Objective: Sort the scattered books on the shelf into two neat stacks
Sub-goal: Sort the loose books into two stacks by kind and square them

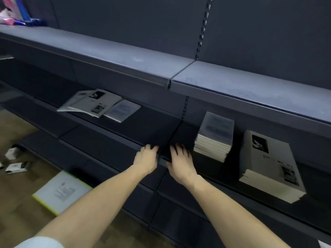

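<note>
Books lying flat, long axis rearward

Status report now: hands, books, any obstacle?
Left hand and right hand open, at shelf edge, holding nothing. Two stacks on right. Loose books remain left. Nothing in the way.

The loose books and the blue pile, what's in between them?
Only bare dark shelf lies between the loose books and the blue pile, in the head view.

Dim even light, soft blur throughout, wide-angle bending at edges
</note>
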{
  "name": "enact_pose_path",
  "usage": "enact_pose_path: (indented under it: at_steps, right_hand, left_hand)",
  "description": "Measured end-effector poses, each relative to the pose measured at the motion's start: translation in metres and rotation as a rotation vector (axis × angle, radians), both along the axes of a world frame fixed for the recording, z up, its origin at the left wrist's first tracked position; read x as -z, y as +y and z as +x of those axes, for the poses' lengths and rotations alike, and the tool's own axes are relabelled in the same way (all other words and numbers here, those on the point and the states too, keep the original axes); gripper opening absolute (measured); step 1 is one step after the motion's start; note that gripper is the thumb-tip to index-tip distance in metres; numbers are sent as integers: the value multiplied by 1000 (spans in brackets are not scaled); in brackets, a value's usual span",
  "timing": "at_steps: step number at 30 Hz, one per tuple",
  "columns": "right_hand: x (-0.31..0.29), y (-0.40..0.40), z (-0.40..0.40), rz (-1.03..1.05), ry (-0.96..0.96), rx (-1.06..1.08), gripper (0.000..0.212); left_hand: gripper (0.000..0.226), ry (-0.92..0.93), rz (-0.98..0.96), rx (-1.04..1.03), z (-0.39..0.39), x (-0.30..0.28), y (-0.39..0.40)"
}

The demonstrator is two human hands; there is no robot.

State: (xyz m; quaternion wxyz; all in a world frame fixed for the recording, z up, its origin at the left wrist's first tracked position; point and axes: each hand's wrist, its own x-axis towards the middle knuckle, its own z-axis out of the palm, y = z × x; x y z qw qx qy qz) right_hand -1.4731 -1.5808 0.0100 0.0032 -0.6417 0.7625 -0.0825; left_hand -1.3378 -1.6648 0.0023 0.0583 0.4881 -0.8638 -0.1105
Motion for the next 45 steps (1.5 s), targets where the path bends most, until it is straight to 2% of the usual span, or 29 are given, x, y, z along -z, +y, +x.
enact_pose_path:
  at_steps: [7, 19, 27, 38, 42, 45]
  right_hand:
    - [-12, -47, 58, 23, 5, 17, 66]
    - [11, -148, 192, 90, -12, -65, 71]
    - [18, -218, 188, 133, 45, -102, 69]
    - [39, -316, 162, 186, -52, -86, 72]
    - [44, -337, 152, 155, -25, -54, 63]
    - [39, -356, 150, 103, -6, -55, 46]
  left_hand:
    - [52, 33, -26, 4, 64, -12, -44]
    - [53, 15, -20, -36, 177, -1, -128]
    - [56, 25, 7, -107, 189, 7, -184]
    - [59, 33, 30, -126, 169, 16, -251]
    - [54, 74, 45, -86, 158, 25, -263]
    - [48, 77, 55, -56, 155, 26, -284]
